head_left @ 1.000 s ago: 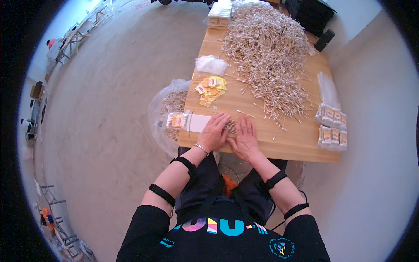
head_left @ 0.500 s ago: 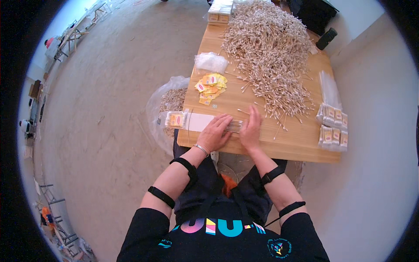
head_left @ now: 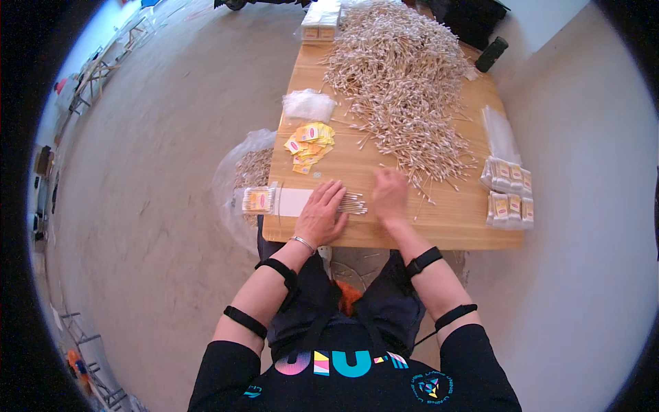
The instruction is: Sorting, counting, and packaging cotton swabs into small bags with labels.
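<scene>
1. The left hand point(head_left: 320, 216) lies flat on some swabs point(head_left: 353, 204); their tips poke out to its right.
2. The right hand point(head_left: 390, 195) is near them, curled and blurry; I can't tell if it pinches anything.
3. A big pile point(head_left: 412, 89) sits past it.

Floor point(head_left: 165, 178) brownish grey, marked with scattered specks, spreading across the left; pale, plain wall point(head_left: 590, 178) along the right; light-wood table point(head_left: 446, 232) between, its right edge near that wall; black block point(head_left: 473, 20), possibly furniture, far right; trestle-like frames point(head_left: 101, 71) far left; bluish light on the far-left wall point(head_left: 96, 34); details there blurred.
</scene>
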Available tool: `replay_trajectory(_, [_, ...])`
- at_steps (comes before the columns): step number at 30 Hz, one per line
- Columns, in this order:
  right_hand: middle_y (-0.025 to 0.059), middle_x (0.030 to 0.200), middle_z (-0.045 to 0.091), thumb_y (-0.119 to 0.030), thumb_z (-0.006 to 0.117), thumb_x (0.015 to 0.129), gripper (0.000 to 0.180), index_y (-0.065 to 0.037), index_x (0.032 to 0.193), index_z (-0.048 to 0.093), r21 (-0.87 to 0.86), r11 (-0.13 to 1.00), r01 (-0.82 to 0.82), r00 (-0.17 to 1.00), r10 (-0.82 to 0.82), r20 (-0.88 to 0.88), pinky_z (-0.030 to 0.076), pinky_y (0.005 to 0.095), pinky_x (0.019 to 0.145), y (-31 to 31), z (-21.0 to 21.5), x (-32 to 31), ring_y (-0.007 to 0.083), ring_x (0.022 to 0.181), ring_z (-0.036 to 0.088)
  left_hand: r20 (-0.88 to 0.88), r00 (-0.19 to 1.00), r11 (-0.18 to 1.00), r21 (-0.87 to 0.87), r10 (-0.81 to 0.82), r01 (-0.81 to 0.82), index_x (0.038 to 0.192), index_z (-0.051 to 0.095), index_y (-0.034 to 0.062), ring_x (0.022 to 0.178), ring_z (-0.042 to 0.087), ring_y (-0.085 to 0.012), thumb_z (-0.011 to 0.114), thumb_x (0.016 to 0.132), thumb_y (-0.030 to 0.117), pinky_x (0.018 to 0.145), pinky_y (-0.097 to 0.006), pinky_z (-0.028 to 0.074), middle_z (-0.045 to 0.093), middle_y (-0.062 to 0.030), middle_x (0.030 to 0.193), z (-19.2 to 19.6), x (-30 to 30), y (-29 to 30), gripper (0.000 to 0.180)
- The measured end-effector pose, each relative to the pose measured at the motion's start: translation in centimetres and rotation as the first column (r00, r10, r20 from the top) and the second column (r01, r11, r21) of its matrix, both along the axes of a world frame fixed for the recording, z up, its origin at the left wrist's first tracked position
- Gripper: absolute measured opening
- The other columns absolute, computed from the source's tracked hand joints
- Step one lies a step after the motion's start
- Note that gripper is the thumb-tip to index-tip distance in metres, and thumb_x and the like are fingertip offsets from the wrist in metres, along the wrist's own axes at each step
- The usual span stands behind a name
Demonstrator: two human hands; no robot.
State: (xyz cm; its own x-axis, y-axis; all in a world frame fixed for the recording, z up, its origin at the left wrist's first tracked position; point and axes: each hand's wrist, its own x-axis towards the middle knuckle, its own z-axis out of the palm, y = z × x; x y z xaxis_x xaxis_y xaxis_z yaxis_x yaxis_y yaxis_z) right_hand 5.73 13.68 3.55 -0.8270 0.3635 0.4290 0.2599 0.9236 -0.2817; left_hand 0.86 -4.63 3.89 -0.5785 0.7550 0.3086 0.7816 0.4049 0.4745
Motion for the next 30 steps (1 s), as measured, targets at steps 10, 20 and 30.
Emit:
replay_trajectory(10, [0.006,0.086,0.057,-0.013,0.055,0.077,0.011,-0.012,0.081,0.066,0.009,1.0,-0.006,0.996,0.005,0.089,0.042,0.0379,0.08,1.0,0.1,-1.2,0.0257,0.089,0.052,0.093,0.996,0.999,0.04,0.017,-0.02,0.13,0.037,0.0005,0.127,0.035,-0.0331,0.063,0.077,0.019,0.109,-0.04,0.027,0.04,-0.0185,0.133,0.8,0.2,-0.1,0.062])
replay_trajectory(20, [0.0061,0.094,0.056,-0.016,0.062,0.075,0.018,-0.012,0.093,0.062,-0.203,0.978,-0.051,0.998,0.056,0.018,0.041,0.0409,0.082,-2.6,-0.3,1.7,0.026,0.094,0.053,-0.045,0.999,0.999,-0.047,0.018,-0.02,0.13,0.038,-0.0006,0.129,0.033,-0.0311,0.059,0.077,0.025,0.11,-0.04,0.022,0.039,-0.0183,0.135,0.1,0.1,0.5,0.063])
replay_trajectory(30, [0.0132,0.095,0.054,-0.018,0.063,0.077,0.024,-0.004,0.096,0.057,-0.251,0.872,0.42,0.907,-0.393,0.153,0.041,0.0425,0.083,2.9,-0.6,9.2,0.0318,0.095,0.051,0.022,1.0,1.0,0.011,-0.014,0.014,0.125,0.044,-0.0016,0.126,0.037,-0.0316,0.059,0.078,0.022,0.108,-0.039,0.027,0.045,-0.018,0.129,0.6,0.3,0.3,0.054])
